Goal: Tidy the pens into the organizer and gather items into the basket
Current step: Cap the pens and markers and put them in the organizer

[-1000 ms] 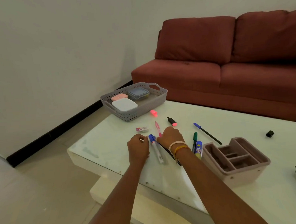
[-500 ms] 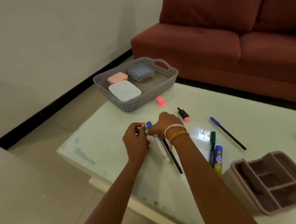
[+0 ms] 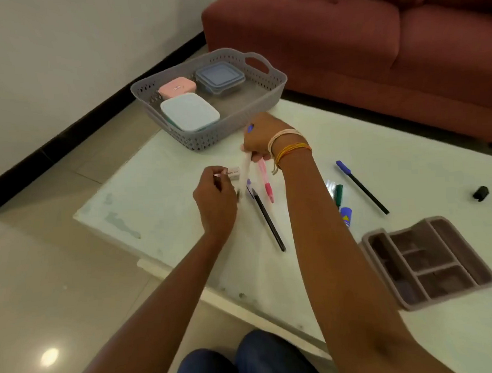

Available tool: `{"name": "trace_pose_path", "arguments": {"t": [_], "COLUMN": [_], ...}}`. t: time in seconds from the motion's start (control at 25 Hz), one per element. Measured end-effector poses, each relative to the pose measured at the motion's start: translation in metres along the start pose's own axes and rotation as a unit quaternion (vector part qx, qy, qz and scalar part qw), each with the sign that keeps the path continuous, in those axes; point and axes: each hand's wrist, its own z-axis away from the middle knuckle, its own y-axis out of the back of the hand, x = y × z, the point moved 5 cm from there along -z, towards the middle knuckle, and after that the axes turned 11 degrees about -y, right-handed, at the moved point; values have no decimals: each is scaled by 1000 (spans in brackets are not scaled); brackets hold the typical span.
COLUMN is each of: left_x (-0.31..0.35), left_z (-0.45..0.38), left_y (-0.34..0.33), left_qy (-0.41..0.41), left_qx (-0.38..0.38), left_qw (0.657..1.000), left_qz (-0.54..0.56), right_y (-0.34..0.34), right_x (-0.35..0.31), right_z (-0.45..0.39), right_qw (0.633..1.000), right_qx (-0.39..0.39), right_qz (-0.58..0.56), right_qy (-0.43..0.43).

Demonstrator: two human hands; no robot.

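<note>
My right hand [image 3: 260,140] is lifted just in front of the grey basket [image 3: 273,91], closed on a white marker with a blue cap [image 3: 245,164] and a pink pen [image 3: 266,182] that hang down from it. A small white eraser [image 3: 234,172] is pinched in the fingertips of my left hand [image 3: 214,201], just above the table. A black pen with a purple cap [image 3: 265,218] lies between my forearms. The mauve organizer [image 3: 428,261] stands at the right, its compartments empty.
Further right on the white table [image 3: 158,191] lie a green marker [image 3: 338,195], a blue glue stick [image 3: 346,216], a blue-capped black pen [image 3: 361,186] and a black cap [image 3: 481,193]. The basket holds three lidded boxes. A red sofa [image 3: 373,34] stands behind.
My right hand has lifted the white marker and pink pen off the table and moved toward the basket. My left hand has picked up the eraser. The camera has tilted further down.
</note>
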Motion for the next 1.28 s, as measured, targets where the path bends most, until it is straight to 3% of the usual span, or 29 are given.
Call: {"name": "trace_pose_path", "arguments": {"t": [0.16, 0.32, 0.44, 0.64, 0.84, 0.96, 1.08, 1.2, 1.28], "left_x": [37, 95, 107, 107, 105, 109, 107, 110, 128], "left_z": [60, 161, 216, 234, 231, 233, 231, 232, 251], "left_y": [-11, -35, -48, -60, -64, -64, -65, -52, -41], "left_qy": [-5, -2, -78, -166, -177, -189, -208, -269, -351], "left_qx": [0, -103, -235, -320, -299, -292, -272, -155, -57], "left_qw": [997, 967, 951, 930, 938, 937, 940, 947, 925], "left_qz": [76, 234, 185, 69, 3, 19, 3, -79, -135], "right_y": [51, 99, 116, 86, 42, 75, 124, 145, 137], "right_x": [51, 126, 160, 190, 210, 255, 323, 398, 433], "right_z": [86, 187, 218, 197, 177, 172, 140, 87, 61], "right_qw": [962, 914, 919, 944, 967, 954, 925, 932, 955], "right_qx": [210, 317, 327, 259, 168, 151, 234, 325, 286], "right_qz": [-145, -183, -111, -39, 16, -178, -266, -158, -43], "right_qy": [98, 174, 190, 199, 192, 189, 137, -7, -62]}}
